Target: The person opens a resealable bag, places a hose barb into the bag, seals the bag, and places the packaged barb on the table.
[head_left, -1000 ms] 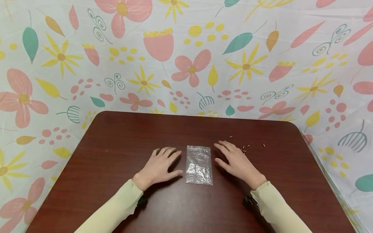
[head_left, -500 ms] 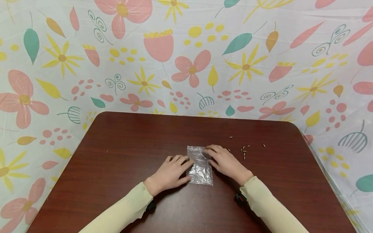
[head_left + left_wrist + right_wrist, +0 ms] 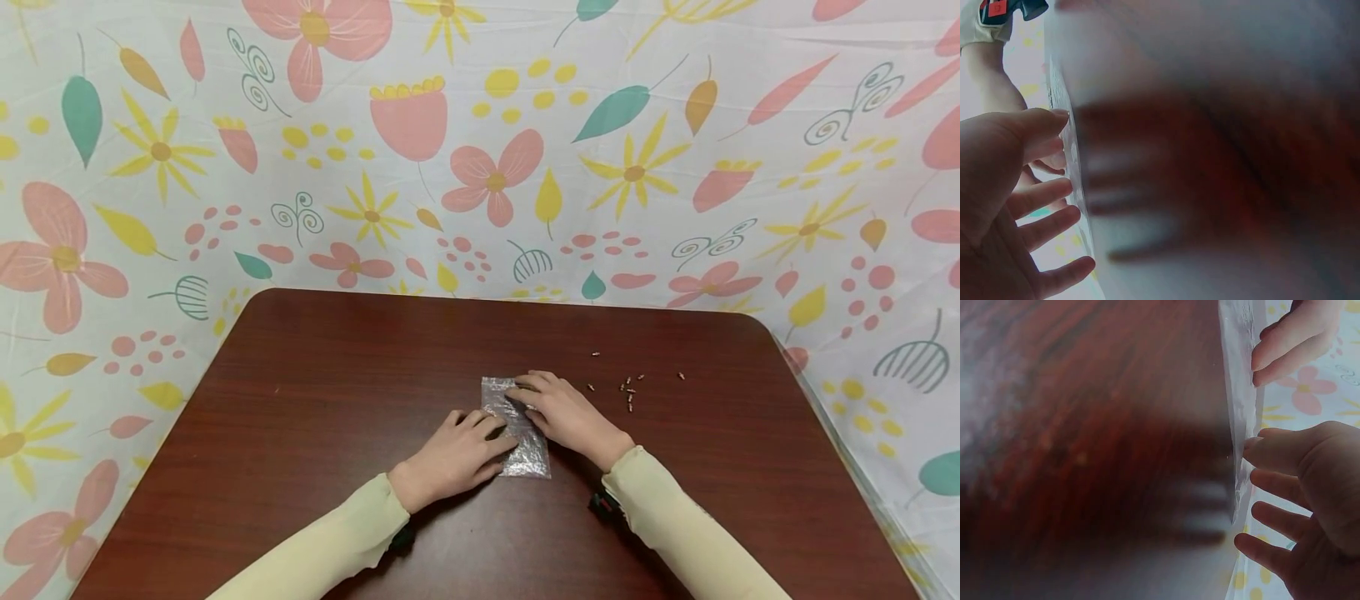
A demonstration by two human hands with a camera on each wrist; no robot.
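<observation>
A clear plastic zip bag [image 3: 534,460] lies flat on the dark wooden table, its zip edge away from me. My left hand [image 3: 456,460] rests on its left side with fingers spread and slightly bent. From the other side, my right hand [image 3: 568,414] reaches over the bag's upper right part, fingertips on or just above the plastic. In the right wrist view the bag [image 3: 1241,375] appears edge-on beside the right thumb and fingers. The left wrist view has the left hand [image 3: 1004,194] with its fingers apart at the bag's edge. Neither hand grips it.
Several tiny coppery metal pieces [image 3: 630,391] are scattered to the right of the bag, beyond the right hand. The table [image 3: 337,358] ends at a rounded far edge, against a white cloth [image 3: 480,108] printed with flowers and leaves.
Both hands have come inward from beside the bag: the left moved right onto it, the right moved left over its top corner. More of the small metal pieces now show. The bag has barely shifted.
</observation>
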